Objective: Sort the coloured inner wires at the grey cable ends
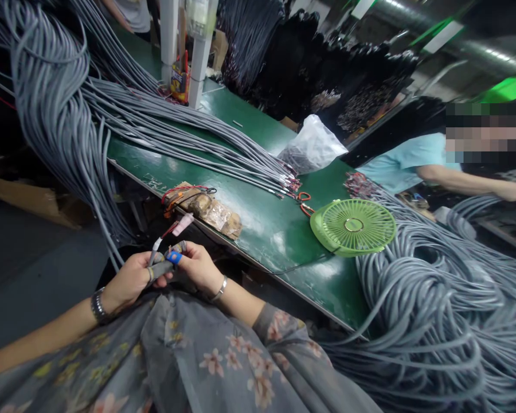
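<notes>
Low in front of my body, my left hand point(133, 279) is closed around the end of a grey cable point(155, 245), whose thin red and dark wires stick out upward. My right hand point(200, 268) meets it with thumb and fingers pinched together; what lies between those fingertips is too small to make out. Blue tape wraps the right thumb, and grey covers sit on some fingers of both hands. Just beyond the hands, at the table edge, are a pale pink wrapped piece point(183, 224) and a taped brown cardboard block point(212, 211) with red and orange wires.
Long grey cable bundles point(189, 123) run across the green table point(266, 241) and hang off its left side. A green fan point(353, 225) and a plastic bag point(313, 143) stand on it. More cables point(430, 298) are heaped at right, near another person in light blue point(406, 160).
</notes>
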The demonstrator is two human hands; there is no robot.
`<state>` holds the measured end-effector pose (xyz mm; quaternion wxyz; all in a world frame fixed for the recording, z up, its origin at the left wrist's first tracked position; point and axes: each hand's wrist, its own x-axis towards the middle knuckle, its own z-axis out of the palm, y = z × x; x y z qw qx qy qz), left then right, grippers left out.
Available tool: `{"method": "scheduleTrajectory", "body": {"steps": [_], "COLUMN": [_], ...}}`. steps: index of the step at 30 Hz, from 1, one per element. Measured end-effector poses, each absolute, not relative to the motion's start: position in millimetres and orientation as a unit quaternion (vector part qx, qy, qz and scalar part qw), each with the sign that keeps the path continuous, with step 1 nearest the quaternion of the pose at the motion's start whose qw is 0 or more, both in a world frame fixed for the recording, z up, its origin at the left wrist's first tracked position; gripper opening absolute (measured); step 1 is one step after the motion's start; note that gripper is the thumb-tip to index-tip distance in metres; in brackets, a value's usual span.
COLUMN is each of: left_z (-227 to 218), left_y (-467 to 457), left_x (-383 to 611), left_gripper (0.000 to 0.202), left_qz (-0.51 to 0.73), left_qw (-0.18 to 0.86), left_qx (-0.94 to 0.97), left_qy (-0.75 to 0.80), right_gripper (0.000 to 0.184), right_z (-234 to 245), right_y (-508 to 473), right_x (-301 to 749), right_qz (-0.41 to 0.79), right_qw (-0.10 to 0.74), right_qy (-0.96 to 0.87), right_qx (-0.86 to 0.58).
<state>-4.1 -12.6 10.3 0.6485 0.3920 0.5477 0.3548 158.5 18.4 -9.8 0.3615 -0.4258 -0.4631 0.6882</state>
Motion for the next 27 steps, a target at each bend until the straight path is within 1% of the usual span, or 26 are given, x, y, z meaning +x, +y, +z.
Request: {"method": "scheduleTrajectory", "body": {"steps": [4, 6, 13, 16, 18, 23, 25, 27], "left_z": [17, 19, 14, 14, 15, 16, 15, 15], "left_y": [-10, -10, -21, -21, -19, -15, -14, -15], "left_x": [-10, -11, 0, 4, 4, 5, 7, 11], "left_gripper": [0.033, 0.034, 0.038, 0.039, 0.037, 0.027, 0.027, 0.030], "left_qz": [0.307, 0.306, 0.427, 0.452, 0.433, 0.297, 0.291, 0.317], "left_qw": [0.683, 0.689, 0.623, 0.615, 0.630, 0.702, 0.710, 0.701], "left_qx": [0.404, 0.396, 0.342, 0.314, 0.320, 0.377, 0.376, 0.365], "left_qy": [0.526, 0.524, 0.559, 0.565, 0.560, 0.526, 0.520, 0.524], "right_gripper": [0.052, 0.052, 0.043, 0.040, 0.041, 0.042, 0.040, 0.041], "right_z": [-7, -5, -10, -12, -12, -10, -10, -11], "right_y": [19, 18, 11, 10, 11, 11, 11, 11], "right_x": [160, 159, 149, 147, 148, 158, 162, 164], "right_qz": [0.685, 0.679, 0.684, 0.684, 0.678, 0.672, 0.660, 0.657], "right_qw": [0.372, 0.382, 0.404, 0.421, 0.429, 0.392, 0.396, 0.408], "right_qy": [-0.459, -0.460, -0.414, -0.404, -0.410, -0.476, -0.485, -0.470], "right_qx": [-0.426, -0.425, -0.444, -0.437, -0.434, -0.409, -0.414, -0.426]}}
